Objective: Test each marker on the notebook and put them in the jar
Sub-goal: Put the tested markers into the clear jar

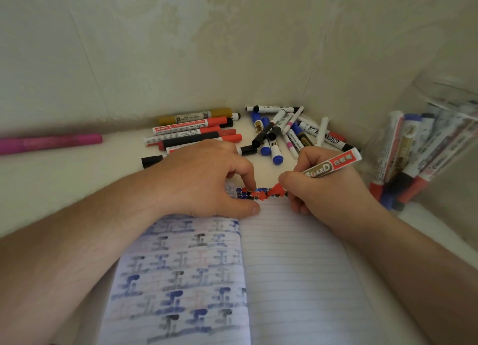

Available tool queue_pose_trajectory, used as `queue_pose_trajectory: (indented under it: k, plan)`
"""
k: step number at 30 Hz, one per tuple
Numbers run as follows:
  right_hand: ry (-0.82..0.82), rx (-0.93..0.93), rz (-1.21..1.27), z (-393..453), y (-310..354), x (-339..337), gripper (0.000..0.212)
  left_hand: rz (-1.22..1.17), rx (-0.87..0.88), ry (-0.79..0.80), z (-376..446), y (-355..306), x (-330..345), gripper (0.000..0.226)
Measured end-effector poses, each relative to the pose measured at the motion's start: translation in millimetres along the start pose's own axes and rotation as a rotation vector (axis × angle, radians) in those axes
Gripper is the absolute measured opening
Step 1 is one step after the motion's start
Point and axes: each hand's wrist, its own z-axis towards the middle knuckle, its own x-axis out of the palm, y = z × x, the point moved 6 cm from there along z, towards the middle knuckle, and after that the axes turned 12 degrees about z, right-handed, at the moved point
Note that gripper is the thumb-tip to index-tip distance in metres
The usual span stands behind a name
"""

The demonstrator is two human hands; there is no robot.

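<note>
An open lined notebook (297, 267) lies in front of me, its left page showing bled-through marker marks. My right hand (326, 189) grips a red whiteboard marker (333, 165), whose red tip touches a row of blue, black and red marks (261, 193) at the top of the right page. My left hand (207, 181) presses on the notebook's top edge, index finger and thumb on the paper. A clear jar (439, 143) at the right holds several markers, caps down. Loose markers (196, 132) lie in two heaps behind my hands.
A pink marker (51, 143) lies alone at the far left by the wall. The patterned wall (232, 47) closes in behind the markers and meets a side wall at the right corner. A black cap (151, 161) lies beside my left hand.
</note>
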Motion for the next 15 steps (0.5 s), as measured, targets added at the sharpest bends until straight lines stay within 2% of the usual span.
queue_pose_trajectory:
  k: [11,15]
  plan:
    - [0.013,0.016,-0.003,0.6,-2.3,0.2,0.019,-0.001,-0.003,0.002,-0.2,-2.1,-1.4,0.047]
    - [0.021,0.009,0.041,1.1,-2.0,0.2,0.025,0.002,0.007,0.007,-3.3,-2.4,-1.0,0.048]
